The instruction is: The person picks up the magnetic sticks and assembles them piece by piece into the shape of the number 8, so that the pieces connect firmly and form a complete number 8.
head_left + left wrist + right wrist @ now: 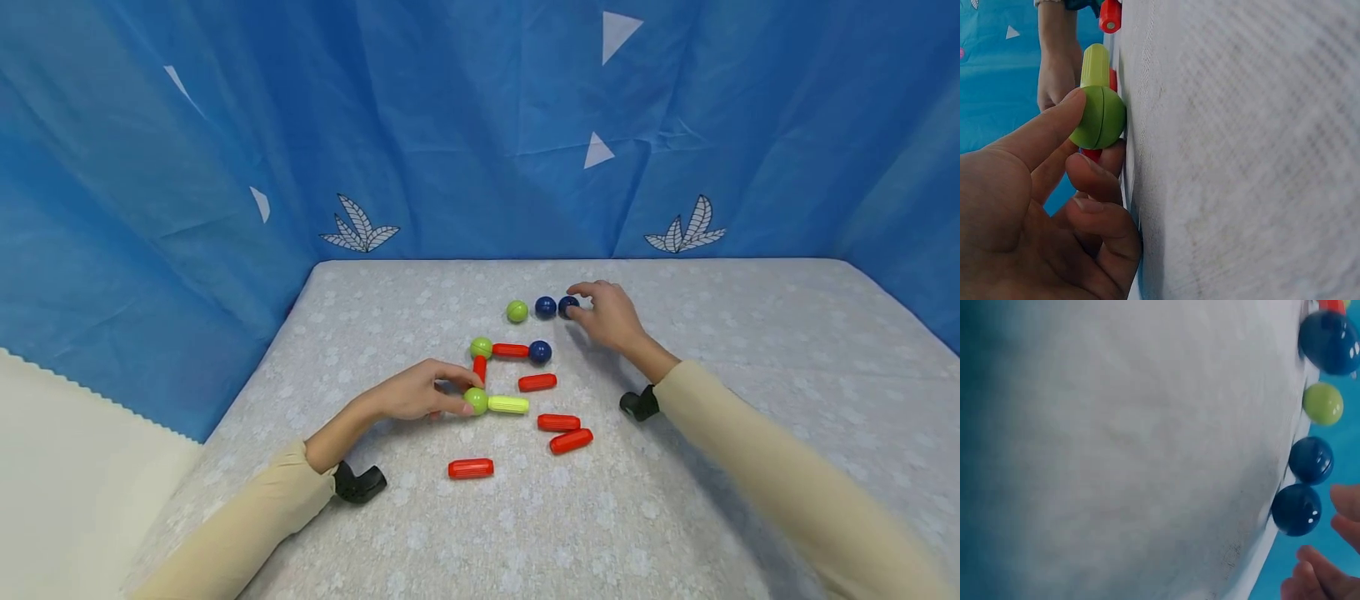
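My left hand (416, 390) grips a green ball (477, 400), thumb on its near side and fingers beyond. A yellow-green rod (508, 405) sticks out to the ball's right, and a red rod (480, 368) runs back from it to another green ball (482, 347). From there a second red rod (512, 351) reaches a dark blue ball (540, 352). At the back, my right hand (611, 318) is at a loose dark blue ball (567, 307); in the right wrist view its parted fingers (1319, 575) stand just off that ball.
Beside the right hand's ball lie another dark blue ball (545, 307) and a loose green ball (517, 312). Several loose red rods, such as one in front (471, 468) and one at centre right (572, 442), lie on the patterned cloth (390, 533). A blue curtain (480, 125) hangs behind.
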Action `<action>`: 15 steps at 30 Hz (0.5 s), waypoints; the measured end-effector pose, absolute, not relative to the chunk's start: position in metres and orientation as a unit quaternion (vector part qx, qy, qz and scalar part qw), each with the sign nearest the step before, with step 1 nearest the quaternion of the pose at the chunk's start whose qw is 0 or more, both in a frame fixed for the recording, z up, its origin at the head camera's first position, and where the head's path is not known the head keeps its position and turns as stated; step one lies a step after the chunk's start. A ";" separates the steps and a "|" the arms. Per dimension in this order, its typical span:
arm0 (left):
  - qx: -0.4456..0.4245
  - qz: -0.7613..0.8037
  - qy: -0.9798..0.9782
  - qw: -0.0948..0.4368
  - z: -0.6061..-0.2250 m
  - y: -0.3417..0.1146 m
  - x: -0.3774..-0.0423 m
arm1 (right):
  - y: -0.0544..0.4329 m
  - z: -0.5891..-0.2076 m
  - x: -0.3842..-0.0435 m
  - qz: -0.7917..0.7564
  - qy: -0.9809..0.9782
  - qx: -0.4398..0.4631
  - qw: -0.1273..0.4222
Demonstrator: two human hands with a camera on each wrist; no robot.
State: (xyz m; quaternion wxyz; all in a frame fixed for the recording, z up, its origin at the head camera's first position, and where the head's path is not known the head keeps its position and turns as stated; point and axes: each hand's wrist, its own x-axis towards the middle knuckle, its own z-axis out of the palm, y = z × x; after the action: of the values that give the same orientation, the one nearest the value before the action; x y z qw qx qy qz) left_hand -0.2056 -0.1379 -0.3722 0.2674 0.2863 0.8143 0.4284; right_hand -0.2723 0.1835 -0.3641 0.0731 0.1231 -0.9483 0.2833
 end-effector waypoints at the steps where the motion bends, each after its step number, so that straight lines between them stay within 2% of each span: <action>1: 0.285 0.428 0.815 0.267 -0.372 -0.138 -0.206 | 0.183 -0.364 -0.275 0.284 -0.949 0.117 0.062; 6: 0.286 0.430 0.814 0.266 -0.373 -0.139 -0.205 | 0.182 -0.366 -0.282 0.285 -0.954 0.092 0.024; 15: 0.287 0.431 0.813 0.267 -0.374 -0.139 -0.205 | 0.180 -0.366 -0.282 0.270 -0.958 0.096 0.025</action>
State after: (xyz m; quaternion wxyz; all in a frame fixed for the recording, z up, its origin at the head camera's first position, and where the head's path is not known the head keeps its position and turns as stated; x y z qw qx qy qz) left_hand -0.2054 -0.1391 -0.3736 0.2666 0.2869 0.8127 0.4314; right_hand -0.2818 0.1797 -0.3655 0.0246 0.0958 -0.9578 0.2700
